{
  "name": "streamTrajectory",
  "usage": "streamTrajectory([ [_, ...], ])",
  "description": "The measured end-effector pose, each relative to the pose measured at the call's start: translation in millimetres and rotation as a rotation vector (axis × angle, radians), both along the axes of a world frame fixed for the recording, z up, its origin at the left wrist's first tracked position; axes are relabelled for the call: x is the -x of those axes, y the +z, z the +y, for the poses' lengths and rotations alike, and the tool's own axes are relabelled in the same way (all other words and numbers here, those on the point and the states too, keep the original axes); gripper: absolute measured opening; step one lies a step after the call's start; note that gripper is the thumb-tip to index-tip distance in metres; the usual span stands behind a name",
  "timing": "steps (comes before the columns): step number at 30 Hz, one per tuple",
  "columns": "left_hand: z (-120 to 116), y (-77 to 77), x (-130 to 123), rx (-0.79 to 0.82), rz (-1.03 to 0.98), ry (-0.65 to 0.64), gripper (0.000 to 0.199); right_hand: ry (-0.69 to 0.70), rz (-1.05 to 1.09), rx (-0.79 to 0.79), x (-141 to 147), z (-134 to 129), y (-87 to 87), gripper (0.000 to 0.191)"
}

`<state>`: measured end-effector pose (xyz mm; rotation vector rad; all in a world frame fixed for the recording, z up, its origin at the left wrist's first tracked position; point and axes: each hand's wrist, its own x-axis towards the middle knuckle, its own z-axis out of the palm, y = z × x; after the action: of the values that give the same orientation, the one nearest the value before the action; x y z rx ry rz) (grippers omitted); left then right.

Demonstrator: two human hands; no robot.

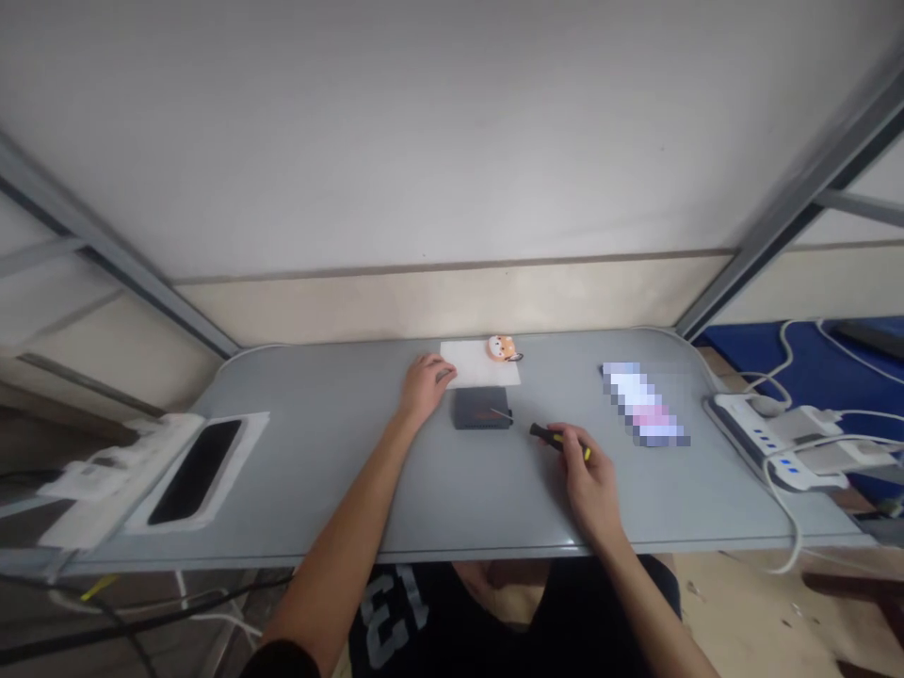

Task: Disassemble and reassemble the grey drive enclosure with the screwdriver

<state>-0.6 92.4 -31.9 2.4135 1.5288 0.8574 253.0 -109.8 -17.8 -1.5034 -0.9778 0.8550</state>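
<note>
A dark grey box (481,409) lies flat on the grey table, near its middle. My right hand (588,476) grips a screwdriver (547,435) by its black and yellow handle, the thin shaft pointing left over the box's right part. At the left edge of a white paper (470,363), behind the box, my left hand (426,383) has its fingers bent together; a small dark thing seems to be at the fingertips, too small to name. An orange and white animal-faced case (502,348) rests on the paper's right part.
On the right lie a phone with a blurred screen (642,405) and a power strip (766,443) with white cables. A black phone (196,471) sits on white material at the left, beside another white power strip (120,480). Metal posts stand at both sides.
</note>
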Motion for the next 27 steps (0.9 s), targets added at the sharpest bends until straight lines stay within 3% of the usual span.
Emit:
streamTrajectory([
  [5, -23, 17.8, 1, -0.072, -0.14, 0.0, 0.025, -0.042, 0.065, -0.015, 0, 1, -1.1, 0.046],
  [7, -36, 28.6, -4, 0.028, -0.155, -0.009, 0.031, -0.088, 0.078, -0.043, -1, 1, -3.2, 0.045],
  [10, -54, 40.0, -15, 0.292, -0.025, -0.078, 0.032, -0.164, 0.106, -0.088, -1, -1, -8.1, 0.041],
  [14, -62, 41.9, -18, 0.34, -0.03, -0.208, 0.037, -0.128, 0.168, -0.128, -1, 6, -4.1, 0.034],
  [17, -53, 36.2, -11, 0.465, -0.144, -0.315, 0.042, -0.069, 0.193, -0.159, -1, 33, 13.5, 0.032],
  [21, -37, 28.9, 1, 0.637, -0.328, -0.4, 0.047, -0.023, 0.105, -0.216, -3, 92, 34.6, 0.036],
  [24, -33, 29.1, 5, 0.657, -0.39, -0.399, 0.036, -0.029, -0.013, -0.268, -5, 123, 32.8, 0.039],
  [27, -35, 31.1, 3, 0.639, -0.401, -0.366, 0.026, -0.049, -0.017, -0.251, -5, 127, 20.5, 0.038],
])
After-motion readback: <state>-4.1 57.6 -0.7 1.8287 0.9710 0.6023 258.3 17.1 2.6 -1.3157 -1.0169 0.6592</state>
